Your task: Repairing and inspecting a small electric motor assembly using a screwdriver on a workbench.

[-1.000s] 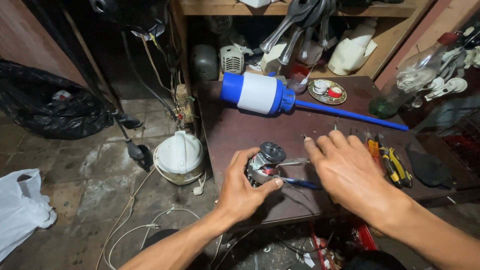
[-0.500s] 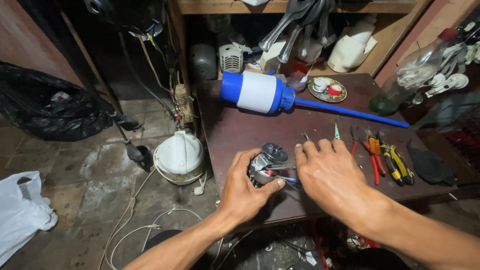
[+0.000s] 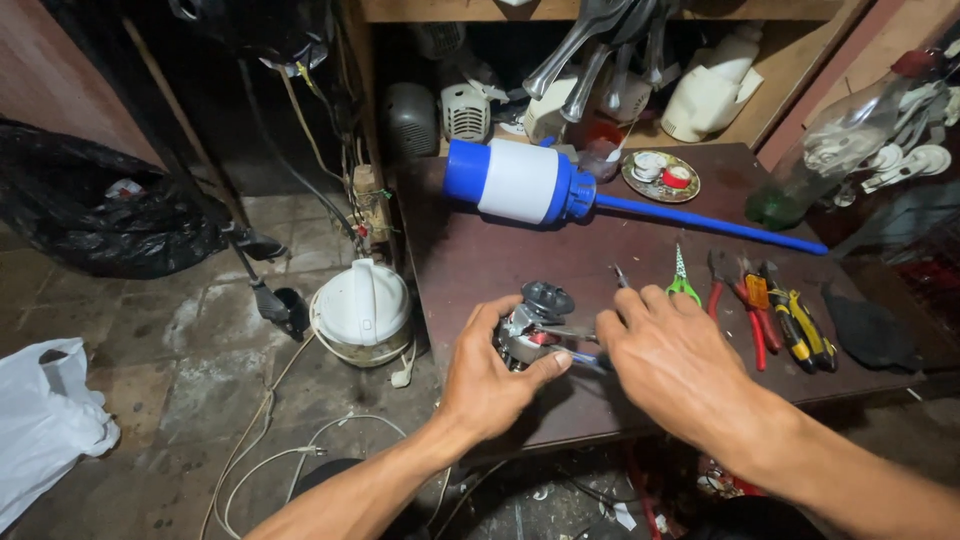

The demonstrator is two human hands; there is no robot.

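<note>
Left hand (image 3: pixel 492 375) gripping small motor (image 3: pixel 530 325) near table (image 3: pixel 480 250) edge, right hand (image 3: pixel 670 360) closed on it (tools just beside).

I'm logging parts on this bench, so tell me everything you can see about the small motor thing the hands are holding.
The small motor assembly looks like a compact metal unit, silvery grey with a dark round cap on top and a glimpse of red inside. It sits upright near the front edge of the dark brown table. The left hand wraps it from the left and below, thumb across its front. The right hand covers its right side, where a thin blue-handled tool meets it. Finer details are hidden.
</note>
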